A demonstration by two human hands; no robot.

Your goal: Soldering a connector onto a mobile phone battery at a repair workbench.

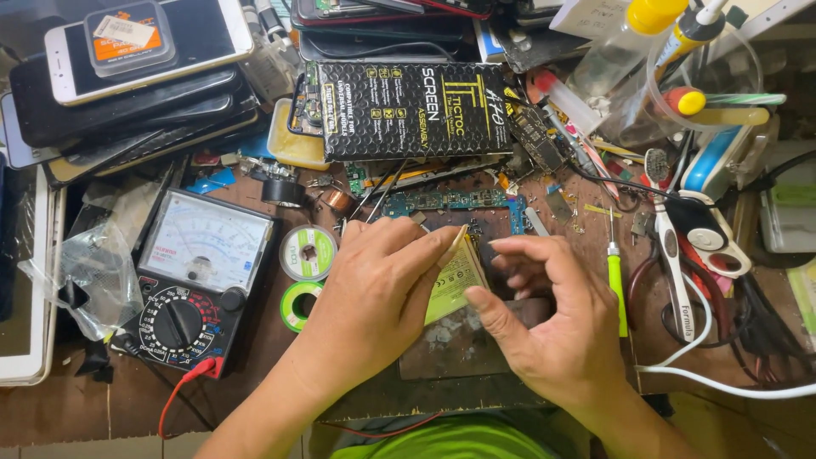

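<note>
Right now the left hand (374,297) pinches the upper edge of a thin yellowish battery (455,280), fingers closed on it and tilting it up off an opened phone body (459,340) that lies near the front edge of the bench (76,416). Beside it the right hand (552,327) hovers with its fingers curled loosely apart, thumb tip close to the battery's right side; whether it touches cannot be told. Just behind the hands lies a blue-green circuit board (459,201), and behind that a black screen-assembly box (412,109). Left of the left hand sit two small rolls of solder wire (308,252), then an analogue multimeter (194,285) with a red lead at its lower corner. Right of the right hand a green-handled screwdriver (617,285) lies upright on the bench. Stacked phones (127,85) fill the far left corner.
</note>
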